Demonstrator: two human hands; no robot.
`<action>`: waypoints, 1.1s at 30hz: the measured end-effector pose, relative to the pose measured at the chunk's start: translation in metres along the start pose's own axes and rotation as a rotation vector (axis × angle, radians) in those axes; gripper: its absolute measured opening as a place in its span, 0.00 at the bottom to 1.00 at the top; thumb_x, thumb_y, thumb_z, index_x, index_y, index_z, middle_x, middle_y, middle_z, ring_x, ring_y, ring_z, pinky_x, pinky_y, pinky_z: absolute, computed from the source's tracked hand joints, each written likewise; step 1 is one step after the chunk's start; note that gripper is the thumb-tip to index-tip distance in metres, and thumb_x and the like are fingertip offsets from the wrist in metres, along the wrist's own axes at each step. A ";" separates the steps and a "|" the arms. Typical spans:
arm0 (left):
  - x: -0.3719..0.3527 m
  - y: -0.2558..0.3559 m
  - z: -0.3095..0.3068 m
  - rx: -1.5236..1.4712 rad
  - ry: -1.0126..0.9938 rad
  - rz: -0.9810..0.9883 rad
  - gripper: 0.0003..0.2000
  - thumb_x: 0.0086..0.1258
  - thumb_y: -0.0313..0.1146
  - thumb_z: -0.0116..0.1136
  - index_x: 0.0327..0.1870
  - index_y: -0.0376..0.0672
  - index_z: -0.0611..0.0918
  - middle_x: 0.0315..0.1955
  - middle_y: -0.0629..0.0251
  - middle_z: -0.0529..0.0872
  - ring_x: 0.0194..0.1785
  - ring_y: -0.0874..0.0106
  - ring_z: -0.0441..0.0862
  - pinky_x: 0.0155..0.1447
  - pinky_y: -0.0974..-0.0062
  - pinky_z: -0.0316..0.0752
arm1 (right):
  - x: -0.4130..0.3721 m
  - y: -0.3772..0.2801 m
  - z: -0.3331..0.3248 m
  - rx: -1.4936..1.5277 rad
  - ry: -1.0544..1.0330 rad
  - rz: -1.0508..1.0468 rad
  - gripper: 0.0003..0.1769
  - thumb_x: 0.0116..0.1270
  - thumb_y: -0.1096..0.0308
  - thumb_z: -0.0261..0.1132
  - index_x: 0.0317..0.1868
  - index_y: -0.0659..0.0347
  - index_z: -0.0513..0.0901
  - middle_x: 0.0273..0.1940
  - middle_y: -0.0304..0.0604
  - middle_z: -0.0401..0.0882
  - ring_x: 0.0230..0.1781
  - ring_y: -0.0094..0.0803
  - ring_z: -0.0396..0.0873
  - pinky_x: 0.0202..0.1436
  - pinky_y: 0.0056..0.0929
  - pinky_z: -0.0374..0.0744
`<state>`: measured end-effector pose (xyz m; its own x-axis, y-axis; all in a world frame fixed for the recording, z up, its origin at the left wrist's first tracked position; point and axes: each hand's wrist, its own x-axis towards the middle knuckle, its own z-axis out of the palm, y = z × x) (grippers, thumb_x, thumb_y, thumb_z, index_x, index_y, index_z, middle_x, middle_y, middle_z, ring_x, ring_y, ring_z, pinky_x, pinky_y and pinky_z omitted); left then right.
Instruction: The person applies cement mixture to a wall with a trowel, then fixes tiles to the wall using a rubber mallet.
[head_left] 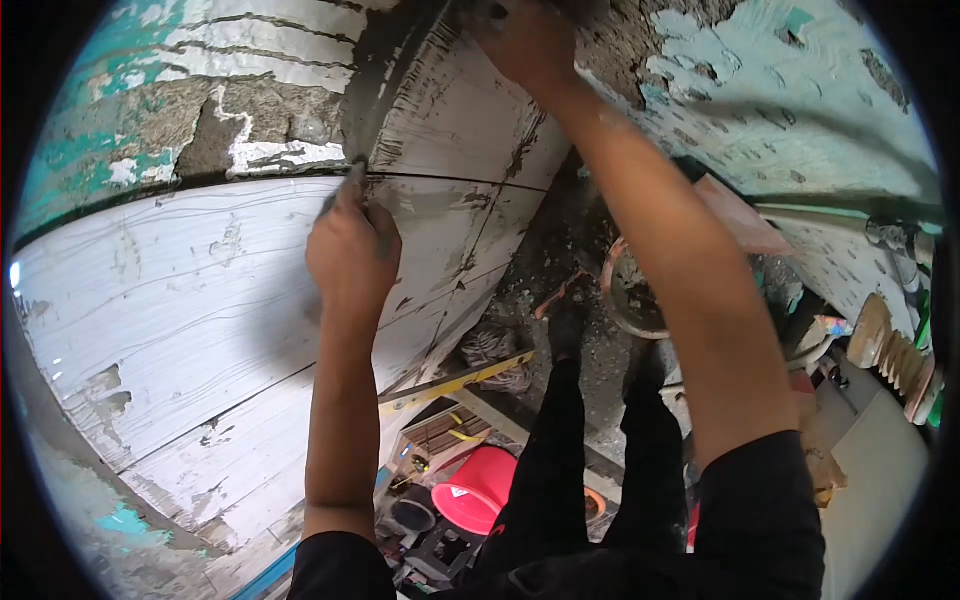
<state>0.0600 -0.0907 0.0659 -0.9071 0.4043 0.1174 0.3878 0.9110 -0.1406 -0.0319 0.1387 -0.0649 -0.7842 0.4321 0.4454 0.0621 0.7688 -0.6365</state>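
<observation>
Left hand (355, 240): grip curled at seam of white tiles (190, 270); cannot tell whether it grasps a tool. Tiles extend below and beside it, grey mortar (378, 105) just above. Right hand (528, 45): up and right, grip state cannot be told.

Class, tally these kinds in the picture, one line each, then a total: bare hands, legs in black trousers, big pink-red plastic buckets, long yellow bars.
Bare hands: 2 (left hand, right hand)
Legs in black trousers: 2 (left leg, right leg)
Big pink-red plastic bucket: 1
Long yellow bar: 1
Total: 6
</observation>
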 end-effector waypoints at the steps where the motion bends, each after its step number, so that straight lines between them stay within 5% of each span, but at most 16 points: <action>1: 0.002 -0.002 -0.001 0.005 0.006 0.006 0.17 0.60 0.31 0.53 0.50 0.40 0.79 0.29 0.52 0.84 0.30 0.53 0.82 0.35 0.59 0.77 | 0.002 0.004 0.006 -0.127 -0.149 -0.029 0.25 0.61 0.53 0.61 0.47 0.67 0.78 0.39 0.59 0.80 0.40 0.49 0.79 0.46 0.39 0.76; 4: 0.010 -0.002 -0.007 -0.012 -0.010 -0.006 0.14 0.61 0.31 0.52 0.45 0.39 0.81 0.32 0.50 0.84 0.33 0.52 0.83 0.38 0.59 0.77 | 0.005 -0.003 -0.018 0.439 0.150 0.001 0.28 0.59 0.52 0.63 0.54 0.65 0.77 0.42 0.61 0.79 0.41 0.52 0.79 0.48 0.42 0.76; 10: 0.017 0.001 -0.002 0.025 0.003 -0.059 0.11 0.60 0.33 0.54 0.39 0.39 0.83 0.32 0.50 0.85 0.34 0.53 0.83 0.40 0.60 0.77 | 0.021 -0.008 -0.035 0.462 0.023 0.123 0.26 0.60 0.52 0.63 0.54 0.61 0.79 0.39 0.59 0.81 0.39 0.52 0.80 0.48 0.41 0.76; 13: 0.017 0.001 0.007 0.056 0.084 -0.082 0.10 0.59 0.31 0.55 0.39 0.38 0.82 0.24 0.55 0.85 0.29 0.58 0.83 0.36 0.64 0.77 | 0.028 -0.008 -0.033 0.409 0.105 0.079 0.28 0.60 0.52 0.63 0.55 0.63 0.78 0.34 0.57 0.82 0.36 0.49 0.81 0.47 0.39 0.76; 19: 0.016 -0.001 0.016 -0.001 0.159 -0.100 0.09 0.59 0.32 0.58 0.38 0.38 0.82 0.24 0.58 0.85 0.28 0.61 0.84 0.36 0.68 0.77 | 0.032 -0.021 -0.053 0.629 -0.148 0.316 0.28 0.61 0.52 0.62 0.54 0.67 0.77 0.28 0.52 0.83 0.33 0.41 0.82 0.46 0.37 0.77; 25: 0.016 0.003 0.018 0.004 0.169 -0.167 0.10 0.59 0.33 0.58 0.38 0.38 0.83 0.25 0.59 0.86 0.30 0.64 0.85 0.36 0.70 0.77 | 0.040 -0.023 -0.049 0.485 -0.258 0.472 0.27 0.61 0.55 0.63 0.54 0.67 0.77 0.32 0.52 0.83 0.34 0.42 0.82 0.46 0.37 0.76; 28: 0.017 0.006 0.017 -0.021 0.166 -0.203 0.10 0.58 0.33 0.59 0.37 0.39 0.83 0.25 0.59 0.86 0.30 0.64 0.85 0.36 0.71 0.77 | 0.034 -0.023 -0.046 0.642 -0.080 0.309 0.27 0.60 0.56 0.64 0.54 0.68 0.77 0.35 0.54 0.83 0.36 0.45 0.82 0.46 0.37 0.76; 33: 0.018 0.008 0.016 0.000 0.160 -0.242 0.09 0.58 0.34 0.59 0.37 0.40 0.84 0.25 0.61 0.86 0.30 0.65 0.85 0.37 0.70 0.77 | 0.035 -0.017 -0.033 0.470 0.078 0.203 0.27 0.59 0.56 0.64 0.54 0.68 0.77 0.34 0.55 0.83 0.37 0.44 0.82 0.47 0.36 0.76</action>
<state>0.0444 -0.0778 0.0509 -0.9358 0.1831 0.3013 0.1635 0.9825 -0.0893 -0.0403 0.1563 -0.0171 -0.7359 0.5980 0.3177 -0.0902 0.3785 -0.9212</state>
